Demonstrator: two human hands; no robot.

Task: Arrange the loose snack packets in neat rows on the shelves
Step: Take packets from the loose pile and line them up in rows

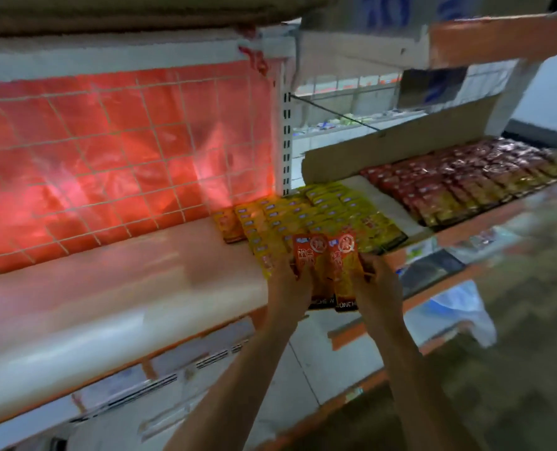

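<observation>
As I watch through the head camera, my left hand (pixel 288 284) and right hand (pixel 376 281) are both up at the front edge of the white metal shelf (pixel 108 288), each gripping one packet. The left fingers curl round the outer edge of the left orange-red foil snack packet (pixel 311 265), and the right fingers hold the right orange-red foil snack packet (pixel 345 262) the same way. The two lie side by side, touching, with their black bottom bands overhanging the shelf front. Just behind them, rows of yellow snack packets (pixel 303 216) overlap neatly. Further right, past a bare strip, rows of dark red snack packets (pixel 449 183) lie before a brown cardboard flap (pixel 400 141). To the left a red plastic sheet (pixel 124 141) glows behind a white wire grid (pixel 160 152).
</observation>
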